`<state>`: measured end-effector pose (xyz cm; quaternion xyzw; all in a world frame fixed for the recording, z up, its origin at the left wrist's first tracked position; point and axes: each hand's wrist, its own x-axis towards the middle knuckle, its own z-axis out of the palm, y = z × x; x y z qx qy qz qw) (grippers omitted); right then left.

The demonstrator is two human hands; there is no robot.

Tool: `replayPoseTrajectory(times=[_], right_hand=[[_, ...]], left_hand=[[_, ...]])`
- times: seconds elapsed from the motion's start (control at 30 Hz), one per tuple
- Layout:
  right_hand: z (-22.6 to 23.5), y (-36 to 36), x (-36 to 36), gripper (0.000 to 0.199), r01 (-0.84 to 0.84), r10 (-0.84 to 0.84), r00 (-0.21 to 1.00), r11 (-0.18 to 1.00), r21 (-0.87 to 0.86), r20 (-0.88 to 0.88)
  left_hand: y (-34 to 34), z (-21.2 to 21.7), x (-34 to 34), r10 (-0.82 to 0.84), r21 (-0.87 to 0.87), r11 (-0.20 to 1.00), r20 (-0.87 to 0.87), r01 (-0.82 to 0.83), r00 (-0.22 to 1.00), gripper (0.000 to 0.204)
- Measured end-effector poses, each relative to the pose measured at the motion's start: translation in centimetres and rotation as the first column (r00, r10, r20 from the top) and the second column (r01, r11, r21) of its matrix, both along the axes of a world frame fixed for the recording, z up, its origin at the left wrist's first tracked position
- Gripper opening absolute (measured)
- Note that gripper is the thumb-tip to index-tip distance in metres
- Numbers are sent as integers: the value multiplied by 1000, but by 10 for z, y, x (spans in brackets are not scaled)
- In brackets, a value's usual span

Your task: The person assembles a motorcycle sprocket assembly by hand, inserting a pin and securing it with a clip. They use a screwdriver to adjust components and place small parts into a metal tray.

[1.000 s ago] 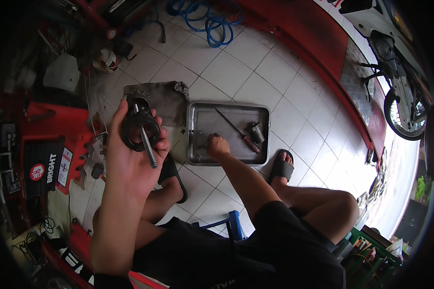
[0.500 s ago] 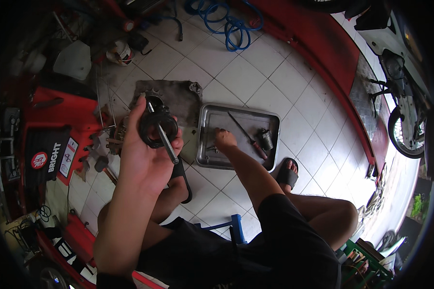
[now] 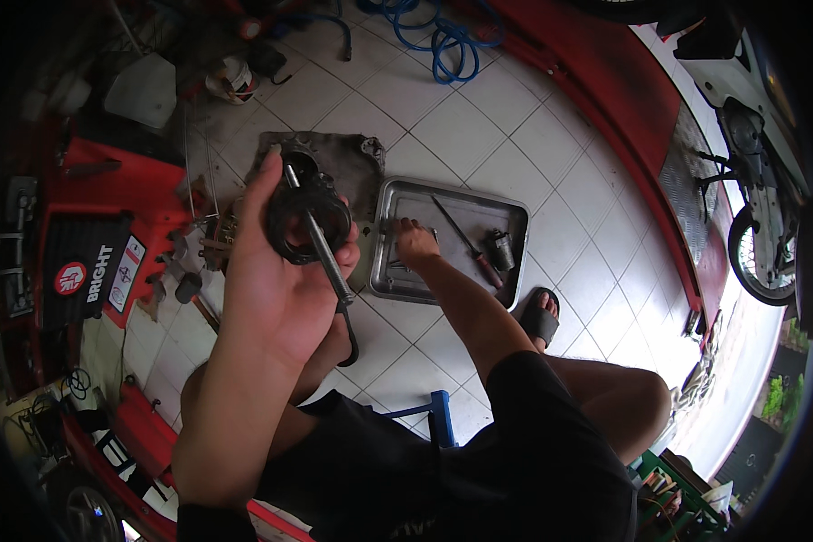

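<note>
My left hand is raised in front of me, closed round a dark ring-shaped metal part. A steel rod runs through its opening and sticks out toward me. Lower down, my right hand reaches into a shallow metal tray, its fingers bent down and close together at the left side. What they hold, if anything, is hidden. Small metal pieces lie beside that hand. Also in the tray are a screwdriver with a long shaft and a grey cylindrical metal part.
A dirty grey cloth lies on the tiled floor behind my left hand. Red equipment stands at the left. A coiled blue hose lies at the far side, near a long red platform. A motorcycle stands at the right.
My left hand and the ring-shaped part have shifted slightly right in view. In the tray, my right hand has moved a little and its fingers have changed position. The whole view has shifted slightly.
</note>
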<state>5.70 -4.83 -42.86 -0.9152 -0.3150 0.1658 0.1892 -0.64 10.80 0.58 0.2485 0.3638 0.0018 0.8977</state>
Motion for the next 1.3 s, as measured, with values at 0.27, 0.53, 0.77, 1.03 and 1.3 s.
replayPoseTrajectory(times=[0.27, 0.53, 0.77, 1.03, 1.3], right_hand=[[26, 5, -1, 24, 7, -29, 991, 987, -163, -128], [261, -100, 36, 21, 402, -78, 696, 866, 297, -714], [448, -153, -28, 25, 545, -83, 767, 606, 579, -636], [457, -163, -44, 21, 254, -20, 949, 635, 730, -313], [464, -171, -44, 21, 204, 49, 939, 716, 668, -340]], left_hand=[[-8, -10, 8, 37, 51, 998, -129, -30, 991, 49], [-30, -15, 9, -165, 86, 982, -67, 171, 984, 48], [-76, -1, 3, -295, 116, 947, -48, 299, 954, 38], [-92, -9, -10, -300, 201, 933, -28, 299, 953, 42], [-91, -17, -11, -366, 181, 912, -48, 368, 930, 44]])
